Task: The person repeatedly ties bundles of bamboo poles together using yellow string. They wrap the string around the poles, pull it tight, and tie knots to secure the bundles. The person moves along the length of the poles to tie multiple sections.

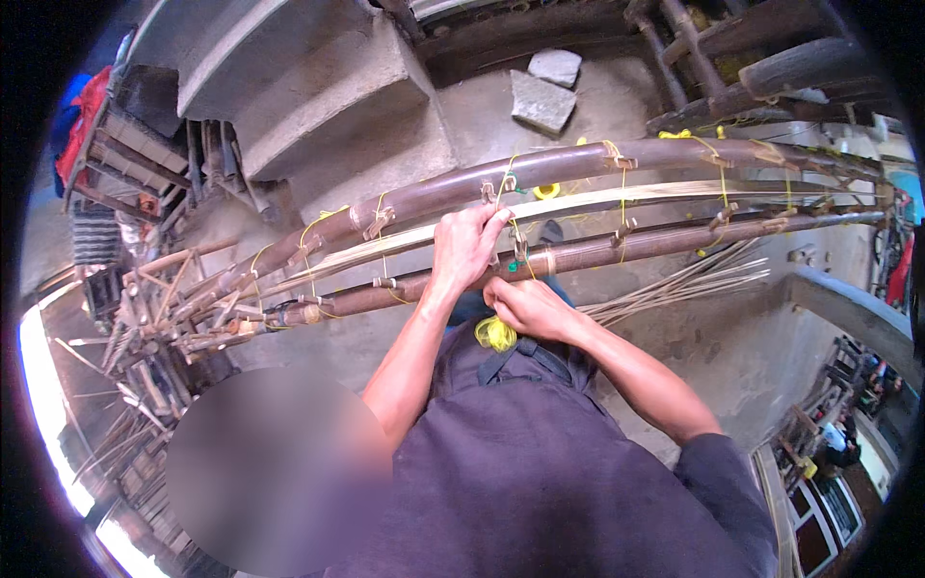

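Note:
Two long brown poles cross in front of me, the far pole (453, 185) and the near pole (578, 258). Pale split strips (568, 202) run lengthwise between them. Yellow cords (623, 197) with small wooden pegs (626, 229) link the poles at intervals. My left hand (464, 246) reaches over the near pole, its fingers closed at a cord beside the strips. My right hand (530, 308) is curled closed just below the near pole; whatever is inside it is hidden. A bundle of yellow string (495, 334) hangs at my waist, next to that hand.
Concrete steps (337, 125) rise at the far left, with two stone blocks (544, 101) on the floor beyond the poles. Thin loose sticks (684, 284) lie to the right. Wooden frames (145, 289) crowd the left side, and a ledge (853, 313) stands at right.

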Motion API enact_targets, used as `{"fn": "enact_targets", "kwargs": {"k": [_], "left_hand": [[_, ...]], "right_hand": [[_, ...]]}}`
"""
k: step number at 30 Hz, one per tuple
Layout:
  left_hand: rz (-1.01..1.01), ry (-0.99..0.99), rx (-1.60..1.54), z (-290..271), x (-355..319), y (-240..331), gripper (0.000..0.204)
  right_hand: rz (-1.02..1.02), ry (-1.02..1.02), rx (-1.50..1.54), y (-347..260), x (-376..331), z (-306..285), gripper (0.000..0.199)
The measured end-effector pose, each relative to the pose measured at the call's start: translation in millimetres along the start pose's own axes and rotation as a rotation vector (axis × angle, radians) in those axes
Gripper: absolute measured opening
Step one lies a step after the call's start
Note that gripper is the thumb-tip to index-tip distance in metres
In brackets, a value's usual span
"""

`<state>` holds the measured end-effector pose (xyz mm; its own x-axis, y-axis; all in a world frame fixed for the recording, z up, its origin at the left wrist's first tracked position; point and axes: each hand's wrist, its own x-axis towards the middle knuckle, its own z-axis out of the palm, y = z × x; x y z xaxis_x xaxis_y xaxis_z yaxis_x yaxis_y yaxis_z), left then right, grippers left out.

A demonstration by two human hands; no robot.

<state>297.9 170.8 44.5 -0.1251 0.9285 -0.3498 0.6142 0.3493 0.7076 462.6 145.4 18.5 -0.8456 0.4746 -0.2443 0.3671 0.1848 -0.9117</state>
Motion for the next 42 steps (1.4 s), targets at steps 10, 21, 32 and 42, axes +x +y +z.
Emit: {"fn": "enact_targets", "kwargs": {"k": [10,21,32,42], "left_hand": [[-0.297,-0.228,-0.34,3,157,-9,0.032],[0.33,0.015,0.273,-172,96,-102,0.036],[0.465,0.383,0.213,-80,-53,-171,0.012],[0.277,0.277,0.263,-90,-58,-159,0.018]], "right_hand": [[0.048,-0.151,-0.414,11,-10,7,0.018],[0.707,0.45,1.449,-37,67,163,0.048],[-0.048,-0.046,-0.663,-213,192,18,0.024],[-0.004,0.348,0.486,-130,214,18,0.026]]}}
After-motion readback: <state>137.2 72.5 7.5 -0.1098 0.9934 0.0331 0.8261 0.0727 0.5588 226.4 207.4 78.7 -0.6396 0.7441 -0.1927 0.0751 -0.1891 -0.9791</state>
